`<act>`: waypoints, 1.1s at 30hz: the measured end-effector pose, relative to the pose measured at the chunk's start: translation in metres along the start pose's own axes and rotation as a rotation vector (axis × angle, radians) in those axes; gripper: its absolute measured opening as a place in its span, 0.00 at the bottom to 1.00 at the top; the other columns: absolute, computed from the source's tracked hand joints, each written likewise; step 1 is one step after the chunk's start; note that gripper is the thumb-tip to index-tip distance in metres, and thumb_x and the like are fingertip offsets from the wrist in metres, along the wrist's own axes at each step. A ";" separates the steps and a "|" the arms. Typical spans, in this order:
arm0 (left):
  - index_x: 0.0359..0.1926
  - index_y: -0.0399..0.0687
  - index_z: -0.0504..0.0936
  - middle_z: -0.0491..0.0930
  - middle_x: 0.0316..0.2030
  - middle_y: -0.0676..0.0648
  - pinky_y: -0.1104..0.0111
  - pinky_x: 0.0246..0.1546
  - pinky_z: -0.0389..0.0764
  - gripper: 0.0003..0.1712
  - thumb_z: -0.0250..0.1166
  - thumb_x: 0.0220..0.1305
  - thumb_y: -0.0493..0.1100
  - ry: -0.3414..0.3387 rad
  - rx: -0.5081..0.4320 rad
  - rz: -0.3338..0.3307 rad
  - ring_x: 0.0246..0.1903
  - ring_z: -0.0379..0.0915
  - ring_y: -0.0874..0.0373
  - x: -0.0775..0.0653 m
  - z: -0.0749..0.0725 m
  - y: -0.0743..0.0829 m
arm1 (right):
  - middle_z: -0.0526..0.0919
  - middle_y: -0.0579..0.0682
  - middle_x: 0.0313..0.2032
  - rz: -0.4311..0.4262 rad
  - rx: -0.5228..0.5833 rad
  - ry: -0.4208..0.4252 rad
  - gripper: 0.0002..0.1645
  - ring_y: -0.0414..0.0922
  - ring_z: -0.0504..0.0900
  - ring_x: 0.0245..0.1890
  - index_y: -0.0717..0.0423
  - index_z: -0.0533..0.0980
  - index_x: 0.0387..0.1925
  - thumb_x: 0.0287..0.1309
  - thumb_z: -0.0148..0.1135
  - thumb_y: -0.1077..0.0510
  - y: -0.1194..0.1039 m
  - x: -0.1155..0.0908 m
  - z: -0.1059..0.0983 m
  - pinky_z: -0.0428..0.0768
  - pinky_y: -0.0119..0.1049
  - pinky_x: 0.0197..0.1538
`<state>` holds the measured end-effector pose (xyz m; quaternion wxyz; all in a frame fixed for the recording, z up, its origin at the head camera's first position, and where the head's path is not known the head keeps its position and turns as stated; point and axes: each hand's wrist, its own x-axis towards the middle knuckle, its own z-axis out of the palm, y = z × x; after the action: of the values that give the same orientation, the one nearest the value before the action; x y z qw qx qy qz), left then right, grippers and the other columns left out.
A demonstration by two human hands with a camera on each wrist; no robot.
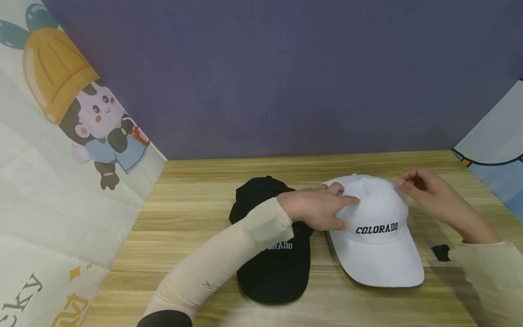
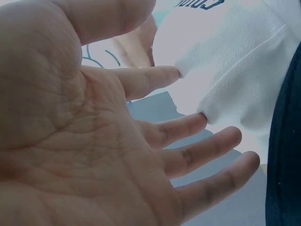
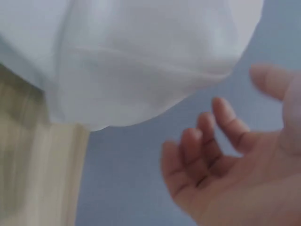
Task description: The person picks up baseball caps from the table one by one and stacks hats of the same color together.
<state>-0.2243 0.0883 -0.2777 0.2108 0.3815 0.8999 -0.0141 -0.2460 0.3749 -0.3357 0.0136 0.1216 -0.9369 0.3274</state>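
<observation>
A white baseball cap (image 1: 376, 204) with dark COLORADO lettering sits on the wooden table, its brim toward me. My left hand (image 1: 316, 211) is at the cap's left side, fingers spread. In the left wrist view, fingertips (image 2: 171, 74) of that hand meet the white fabric (image 2: 235, 80). Just off the cap's right side is my right hand (image 1: 433, 195), its fingers loosely bent. The right wrist view shows nothing in that palm (image 3: 235, 174), below the cap's rounded crown (image 3: 141, 61). A black cap (image 1: 273, 277) lies to the left, partly hidden under my left forearm.
Behind the wood-grained table (image 1: 184, 200) rises a dark purple-blue wall (image 1: 286, 77). A pale panel with a cartoon figure (image 1: 98, 109) stands on the left, another printed panel (image 1: 496, 131) on the right. A small black piece (image 1: 441, 252) shows beside the right sleeve.
</observation>
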 end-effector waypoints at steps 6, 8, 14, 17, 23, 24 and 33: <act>0.69 0.76 0.40 0.40 0.68 0.55 0.72 0.55 0.52 0.38 0.46 0.62 0.67 -0.022 0.005 -0.015 0.66 0.42 0.61 0.003 0.001 0.001 | 0.64 0.53 0.35 -0.145 0.042 -0.052 0.22 0.44 0.62 0.30 0.53 0.65 0.45 0.55 0.61 0.47 -0.017 -0.006 0.007 0.64 0.36 0.29; 0.69 0.76 0.39 0.39 0.69 0.55 0.72 0.56 0.51 0.39 0.46 0.62 0.68 -0.035 0.002 -0.023 0.66 0.40 0.62 0.004 0.001 0.001 | 0.63 0.53 0.34 -0.149 0.039 -0.057 0.24 0.44 0.62 0.27 0.52 0.64 0.43 0.52 0.63 0.46 -0.019 -0.007 0.009 0.63 0.37 0.27; 0.70 0.74 0.40 0.39 0.69 0.56 0.71 0.58 0.47 0.40 0.47 0.61 0.69 -0.043 0.003 -0.033 0.67 0.37 0.63 0.006 -0.002 0.001 | 0.63 0.54 0.32 -0.143 0.002 -0.055 0.25 0.44 0.62 0.26 0.53 0.62 0.43 0.54 0.61 0.43 -0.017 -0.006 0.013 0.64 0.37 0.25; 0.70 0.72 0.44 0.42 0.69 0.56 0.72 0.57 0.48 0.40 0.48 0.61 0.68 -0.023 -0.030 -0.015 0.66 0.39 0.64 0.003 -0.004 -0.003 | 0.62 0.54 0.31 -0.143 -0.007 -0.055 0.26 0.44 0.62 0.26 0.54 0.62 0.42 0.54 0.60 0.42 -0.017 -0.006 0.015 0.64 0.37 0.25; 0.70 0.60 0.52 0.53 0.65 0.58 0.76 0.56 0.48 0.37 0.49 0.63 0.64 0.102 -0.144 0.093 0.65 0.43 0.66 -0.013 -0.012 -0.020 | 0.63 0.53 0.28 -0.148 -0.050 -0.027 0.26 0.44 0.62 0.24 0.53 0.61 0.40 0.53 0.61 0.41 -0.017 -0.006 0.017 0.63 0.37 0.24; 0.69 0.58 0.54 0.56 0.64 0.59 0.76 0.56 0.48 0.36 0.49 0.64 0.63 0.142 -0.151 0.106 0.64 0.45 0.66 -0.016 -0.013 -0.023 | 0.63 0.53 0.28 -0.150 -0.059 -0.023 0.26 0.43 0.62 0.24 0.53 0.61 0.39 0.52 0.61 0.40 -0.017 -0.007 0.017 0.63 0.37 0.24; 0.62 0.58 0.65 0.68 0.56 0.56 0.62 0.53 0.60 0.27 0.48 0.66 0.61 0.545 -0.123 -0.089 0.56 0.62 0.58 -0.055 -0.012 -0.057 | 0.67 0.47 0.28 -0.285 -0.058 0.089 0.17 0.40 0.64 0.25 0.46 0.67 0.35 0.51 0.64 0.46 -0.029 -0.008 0.023 0.64 0.33 0.26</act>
<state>-0.2340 0.0129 -0.2533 -0.0169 0.3181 0.9383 0.1343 -0.2305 0.3408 -0.3366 0.1049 0.2382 -0.9177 0.3002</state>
